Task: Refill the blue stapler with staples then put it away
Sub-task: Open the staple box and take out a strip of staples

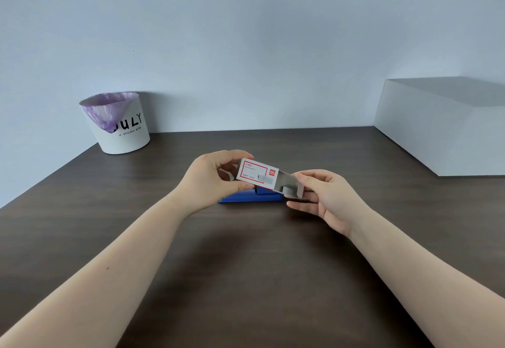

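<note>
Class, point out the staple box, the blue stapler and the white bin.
Staple box (252, 174), head view, its printed top face.
Blue stapler (254, 198), head view, its flat body.
White bin (128, 134), head view, its front wall.

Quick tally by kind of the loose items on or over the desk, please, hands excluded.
Staple box: 1
Blue stapler: 1
White bin with purple liner: 1
White box at the right: 1
Total: 4

1. A plain office or home desk corner: a dark wood-grain desk top (246, 265) set against a bare pale wall (246, 33).
2. A small white lined waste bin (124, 131) and a white box shelf (442, 129) stand on it.
</note>
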The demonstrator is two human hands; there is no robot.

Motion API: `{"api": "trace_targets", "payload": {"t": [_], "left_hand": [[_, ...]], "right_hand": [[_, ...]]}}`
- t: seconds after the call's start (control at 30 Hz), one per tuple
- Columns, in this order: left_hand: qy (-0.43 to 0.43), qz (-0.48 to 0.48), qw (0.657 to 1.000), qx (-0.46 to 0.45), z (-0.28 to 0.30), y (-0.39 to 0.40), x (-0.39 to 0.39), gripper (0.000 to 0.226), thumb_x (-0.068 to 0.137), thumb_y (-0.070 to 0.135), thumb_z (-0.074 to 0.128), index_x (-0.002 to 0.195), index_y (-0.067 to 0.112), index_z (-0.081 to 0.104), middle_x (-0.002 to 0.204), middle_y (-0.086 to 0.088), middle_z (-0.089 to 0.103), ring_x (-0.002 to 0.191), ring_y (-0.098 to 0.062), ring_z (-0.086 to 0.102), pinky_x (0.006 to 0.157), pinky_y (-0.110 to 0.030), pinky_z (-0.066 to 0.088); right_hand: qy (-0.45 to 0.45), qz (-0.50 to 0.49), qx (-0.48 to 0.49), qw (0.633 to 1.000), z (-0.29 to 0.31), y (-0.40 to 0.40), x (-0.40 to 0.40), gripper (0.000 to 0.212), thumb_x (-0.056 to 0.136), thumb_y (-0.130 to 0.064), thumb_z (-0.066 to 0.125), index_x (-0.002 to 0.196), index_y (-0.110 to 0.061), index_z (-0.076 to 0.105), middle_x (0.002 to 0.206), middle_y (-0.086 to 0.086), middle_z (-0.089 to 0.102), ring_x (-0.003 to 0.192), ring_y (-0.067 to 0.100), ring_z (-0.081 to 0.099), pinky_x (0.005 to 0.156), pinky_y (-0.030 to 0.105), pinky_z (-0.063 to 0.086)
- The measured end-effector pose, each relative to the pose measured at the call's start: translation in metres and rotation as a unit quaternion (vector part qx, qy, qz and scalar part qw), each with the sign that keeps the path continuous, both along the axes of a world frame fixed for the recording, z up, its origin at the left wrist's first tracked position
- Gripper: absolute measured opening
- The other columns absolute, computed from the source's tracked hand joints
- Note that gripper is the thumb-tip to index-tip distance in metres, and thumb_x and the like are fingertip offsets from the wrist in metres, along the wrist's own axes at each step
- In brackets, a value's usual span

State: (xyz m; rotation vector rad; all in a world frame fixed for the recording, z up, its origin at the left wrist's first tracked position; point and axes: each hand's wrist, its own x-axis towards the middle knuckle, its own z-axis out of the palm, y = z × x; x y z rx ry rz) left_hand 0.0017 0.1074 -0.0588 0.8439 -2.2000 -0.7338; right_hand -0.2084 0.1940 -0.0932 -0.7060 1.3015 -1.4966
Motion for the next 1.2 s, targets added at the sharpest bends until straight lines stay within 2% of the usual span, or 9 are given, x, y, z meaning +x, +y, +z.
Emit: {"api": "trace_targets", "payload": {"t": [0.17,0.23,0.37,0.5,0.67,0.77,0.9,1.1,1.2], "left_hand": [[0.008,0.004,1.0,0.02,0.0,0.002,-0.001,0.043,0.069,0.02,0.081,0.104,0.038,0.063,0.098,0.015,0.072,0.087,-0.007,0.066,0.08,-0.021,0.055],[0.017,-0.001,0.999,0.032,-0.001,0.004,-0.003,0.042,0.069,0.021,0.081,0.102,0.04,0.063,0.1,0.014,0.072,0.089,-0.005,0.067,0.082,-0.023,0.055],[0.02,0.006,0.998,0.051,-0.002,0.003,-0.002,0.04,0.069,0.023,0.08,0.099,0.044,0.061,0.099,0.015,0.073,0.092,-0.01,0.068,0.085,-0.028,0.057],[0.022,0.017,0.997,0.069,-0.006,-0.001,0.001,0.042,0.07,0.022,0.08,0.107,0.033,0.064,0.1,0.01,0.074,0.092,-0.011,0.069,0.088,-0.032,0.057],[0.03,0.011,0.996,0.078,-0.007,-0.001,0.003,0.042,0.07,0.021,0.08,0.106,0.034,0.064,0.1,0.009,0.074,0.093,-0.01,0.07,0.088,-0.033,0.057],[0.035,0.008,0.996,0.083,-0.008,-0.002,0.003,0.04,0.07,0.018,0.08,0.104,0.033,0.066,0.099,0.009,0.075,0.093,-0.01,0.07,0.089,-0.034,0.057],[0.042,0.01,0.995,0.084,-0.012,-0.002,0.003,0.04,0.07,0.014,0.08,0.105,0.029,0.066,0.098,0.007,0.076,0.09,-0.012,0.071,0.088,-0.034,0.057],[0.052,0.01,0.994,0.092,-0.018,-0.004,0.004,0.042,0.069,0.013,0.081,0.106,0.029,0.067,0.097,0.004,0.076,0.091,-0.014,0.071,0.09,-0.035,0.056],[0.057,0.006,0.994,0.096,-0.018,-0.003,0.003,0.042,0.07,0.011,0.08,0.106,0.027,0.067,0.098,0.004,0.076,0.091,-0.012,0.071,0.089,-0.032,0.057]], "right_hand": [[0.026,0.003,-0.014,1.0,0.002,0.001,0.004,0.025,0.083,-0.011,0.067,0.108,-0.009,0.062,0.113,0.015,0.066,0.092,0.029,0.071,0.071,0.038,0.061],[0.108,-0.005,-0.02,0.994,0.002,0.002,0.008,0.033,0.081,-0.011,0.07,0.112,-0.018,0.06,0.114,0.01,0.064,0.09,0.024,0.071,0.07,0.035,0.061],[0.384,-0.038,-0.063,0.92,0.006,0.004,0.009,0.033,0.081,-0.017,0.07,0.11,-0.031,0.062,0.11,-0.009,0.057,0.09,0.015,0.064,0.065,0.024,0.06],[0.511,-0.007,-0.084,0.856,0.002,0.004,0.002,0.026,0.08,-0.021,0.07,0.105,-0.028,0.068,0.108,-0.015,0.058,0.103,0.013,0.059,0.085,0.037,0.057],[0.547,0.035,-0.076,0.833,0.001,0.003,0.0,0.025,0.08,-0.022,0.07,0.104,-0.024,0.07,0.109,-0.008,0.058,0.104,0.002,0.051,0.092,0.021,0.042],[0.564,0.051,-0.067,0.821,0.003,0.002,-0.001,0.024,0.08,-0.019,0.07,0.103,-0.023,0.07,0.108,-0.008,0.055,0.103,0.004,0.051,0.093,0.024,0.045],[0.566,0.057,-0.06,0.82,0.002,0.001,0.001,0.019,0.078,-0.017,0.071,0.097,-0.02,0.071,0.108,-0.007,0.054,0.097,0.008,0.053,0.088,0.025,0.046],[0.539,0.049,-0.062,0.839,0.002,0.001,0.002,0.001,0.079,-0.023,0.07,0.08,-0.023,0.069,0.096,-0.017,0.057,0.09,-0.003,0.053,0.081,0.017,0.038],[0.556,0.059,-0.062,0.826,0.002,-0.001,0.003,0.011,0.082,-0.02,0.067,0.073,-0.025,0.065,0.093,-0.013,0.056,0.085,-0.003,0.052,0.074,0.013,0.037]]}}
